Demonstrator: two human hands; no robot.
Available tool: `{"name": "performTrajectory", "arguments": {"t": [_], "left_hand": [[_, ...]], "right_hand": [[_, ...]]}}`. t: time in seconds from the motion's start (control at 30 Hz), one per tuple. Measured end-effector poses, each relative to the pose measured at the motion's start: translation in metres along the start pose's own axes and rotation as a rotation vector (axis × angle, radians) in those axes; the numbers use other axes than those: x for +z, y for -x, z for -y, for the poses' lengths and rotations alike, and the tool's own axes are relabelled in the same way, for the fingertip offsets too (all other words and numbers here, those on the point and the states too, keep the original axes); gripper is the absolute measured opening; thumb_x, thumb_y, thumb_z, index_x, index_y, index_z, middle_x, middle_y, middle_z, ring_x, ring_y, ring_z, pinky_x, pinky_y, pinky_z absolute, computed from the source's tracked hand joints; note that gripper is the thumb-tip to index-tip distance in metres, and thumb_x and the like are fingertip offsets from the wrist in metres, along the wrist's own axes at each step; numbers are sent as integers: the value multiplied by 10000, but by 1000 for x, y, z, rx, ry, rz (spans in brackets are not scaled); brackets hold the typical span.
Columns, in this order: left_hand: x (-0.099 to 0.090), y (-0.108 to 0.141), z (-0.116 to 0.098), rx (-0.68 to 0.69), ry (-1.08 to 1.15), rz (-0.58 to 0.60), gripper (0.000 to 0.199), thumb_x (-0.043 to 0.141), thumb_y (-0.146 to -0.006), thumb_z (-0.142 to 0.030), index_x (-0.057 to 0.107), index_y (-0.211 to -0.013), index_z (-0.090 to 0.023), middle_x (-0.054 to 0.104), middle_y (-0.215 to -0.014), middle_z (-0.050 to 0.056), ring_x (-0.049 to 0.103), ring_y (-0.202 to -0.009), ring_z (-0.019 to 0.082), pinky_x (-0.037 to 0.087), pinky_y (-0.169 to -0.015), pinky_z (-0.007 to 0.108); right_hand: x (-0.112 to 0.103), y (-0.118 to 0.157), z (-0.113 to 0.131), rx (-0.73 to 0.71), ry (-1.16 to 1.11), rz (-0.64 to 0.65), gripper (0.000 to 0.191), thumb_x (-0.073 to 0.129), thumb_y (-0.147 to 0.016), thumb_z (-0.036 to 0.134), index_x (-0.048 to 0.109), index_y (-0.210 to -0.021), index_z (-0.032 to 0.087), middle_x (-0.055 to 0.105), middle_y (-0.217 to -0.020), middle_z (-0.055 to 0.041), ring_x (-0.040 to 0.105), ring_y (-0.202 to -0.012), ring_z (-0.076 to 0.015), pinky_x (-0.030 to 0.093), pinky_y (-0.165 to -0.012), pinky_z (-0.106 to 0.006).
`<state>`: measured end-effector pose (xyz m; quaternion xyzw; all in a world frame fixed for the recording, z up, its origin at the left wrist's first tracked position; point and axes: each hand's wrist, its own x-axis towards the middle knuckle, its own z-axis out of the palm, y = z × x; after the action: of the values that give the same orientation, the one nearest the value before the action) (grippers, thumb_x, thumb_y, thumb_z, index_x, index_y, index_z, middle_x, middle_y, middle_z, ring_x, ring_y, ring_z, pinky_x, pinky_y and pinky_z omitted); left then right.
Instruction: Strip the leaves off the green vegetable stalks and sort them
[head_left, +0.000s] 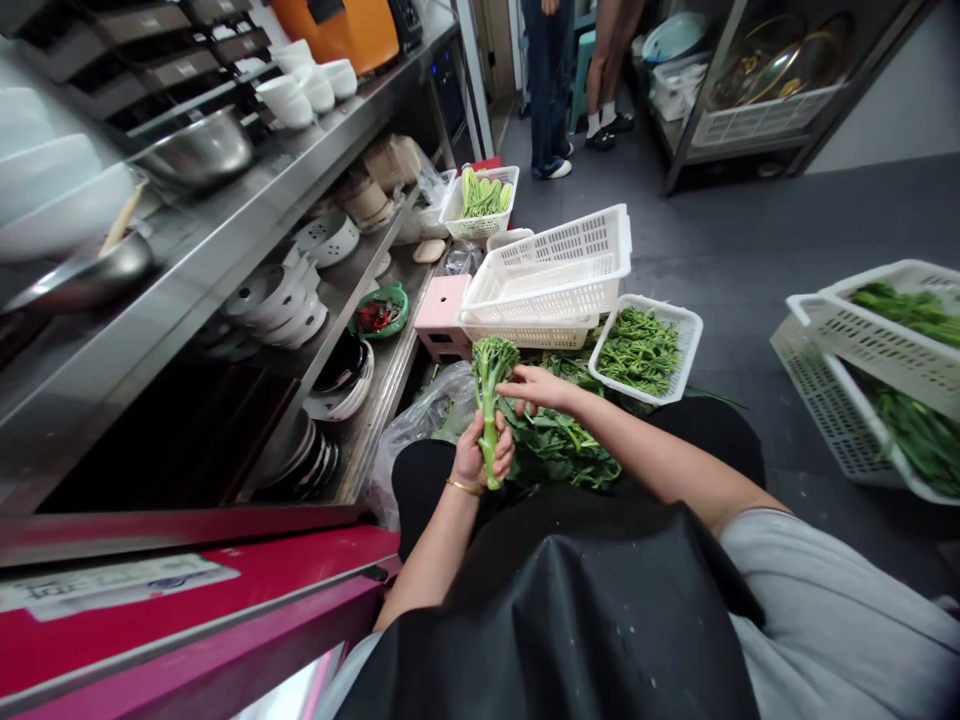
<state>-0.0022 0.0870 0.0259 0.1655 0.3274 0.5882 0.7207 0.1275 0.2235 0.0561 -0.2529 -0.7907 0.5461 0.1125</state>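
Observation:
A stalk of baby broccoli [493,362] stands nearly upright in front of me, its green head on top and its thick pale stem pointing down. My left hand [480,452] is wrapped round the lower stem. From the right, my right hand [534,388] reaches to the stalk just below the head. Its index finger is stretched out against the stem and the other fingers are loosely bent, with nothing visible held in them. Below my hands lies a heap of green leaves and stems [559,445] between my knees, next to a clear plastic bag [427,415].
A white basket of cut green stems [641,350] stands beyond my right arm. Stacked white baskets [551,265] and a pink stool [442,315] are ahead. Steel shelves with bowls [247,190] run along the left. More vegetable baskets [840,400] stand right. Two people stand farther back.

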Motion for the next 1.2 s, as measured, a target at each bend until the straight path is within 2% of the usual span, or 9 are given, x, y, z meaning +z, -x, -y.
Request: {"name": "performTrajectory", "arguments": {"t": [0.1, 0.23, 0.37, 0.53, 0.67, 0.8, 1.0, 1.1, 1.2], "left_hand": [[4, 1, 4, 2, 9, 10, 380, 363, -880, -570, 433, -804, -204, 413, -501, -58, 365, -273, 87, 293, -263, 179], [5, -1, 12, 80, -168, -75, 341, 507, -841, -516, 468, -832, -178, 494, -516, -42, 446, -314, 98, 332, -301, 182], [11, -2, 14, 314, -294, -260, 368, 622, -782, -496, 452, -767, -169, 539, -553, -35, 473, -375, 61, 354, -365, 151], [21, 5, 12, 220, -359, -186, 339, 583, -806, -498, 415, -821, -204, 551, -579, -43, 471, -340, 86, 341, -328, 183], [24, 5, 8, 191, -258, -206, 326, 595, -795, -485, 441, -828, -200, 525, -560, -41, 464, -346, 86, 328, -329, 179], [14, 7, -6, 203, -70, -136, 335, 475, -848, -534, 428, -795, -207, 432, -497, -52, 370, -304, 63, 281, -297, 159], [7, 14, 2, 100, 64, -103, 439, 373, -828, -667, 388, -781, -231, 160, -396, -125, 45, -234, 20, 113, -242, 135], [15, 11, 6, 45, 26, -11, 444, 349, -843, -648, 459, -886, -219, 353, -438, -68, 281, -251, 75, 259, -257, 177], [18, 5, 2, 48, -11, -69, 393, 348, -893, -547, 501, -961, -191, 542, -617, 14, 491, -386, 126, 406, -349, 235]], "right_hand": [[7, -14, 3, 22, 23, -28, 366, 418, -897, 448, 585, -800, 137, 600, -647, -31, 517, -493, -113, 379, -478, -216], [35, 25, 12, -230, 516, -244, 378, 380, -921, 372, 597, -722, 136, 626, -702, -92, 536, -596, -136, 349, -540, -227], [27, 55, 23, -286, 639, 35, 326, 505, -859, 445, 659, -839, 158, 661, -726, -104, 530, -549, -153, 313, -496, -245], [-21, 18, 24, 104, 197, 18, 473, 499, -813, 605, 633, -803, 151, 594, -558, -28, 526, -461, -135, 355, -450, -228], [-7, 19, 28, -135, 201, -206, 374, 423, -893, 448, 607, -740, 161, 600, -604, -33, 522, -523, -117, 371, -490, -212], [15, 49, 31, -444, 349, 86, 262, 553, -823, 433, 663, -806, 196, 658, -765, -51, 547, -620, -128, 381, -548, -225], [-7, 1, 14, -50, -503, 86, 471, 566, -761, 539, 559, -1038, 158, 653, -867, -54, 612, -598, -123, 417, -456, -196], [2, -22, 15, -64, -592, -67, 310, 603, -749, 430, 532, -858, 148, 604, -656, 15, 522, -455, -74, 385, -407, -175], [17, -14, 20, -7, -474, -137, 192, 545, -791, 317, 506, -709, 148, 536, -521, 51, 451, -382, -47, 353, -378, -154]]}}
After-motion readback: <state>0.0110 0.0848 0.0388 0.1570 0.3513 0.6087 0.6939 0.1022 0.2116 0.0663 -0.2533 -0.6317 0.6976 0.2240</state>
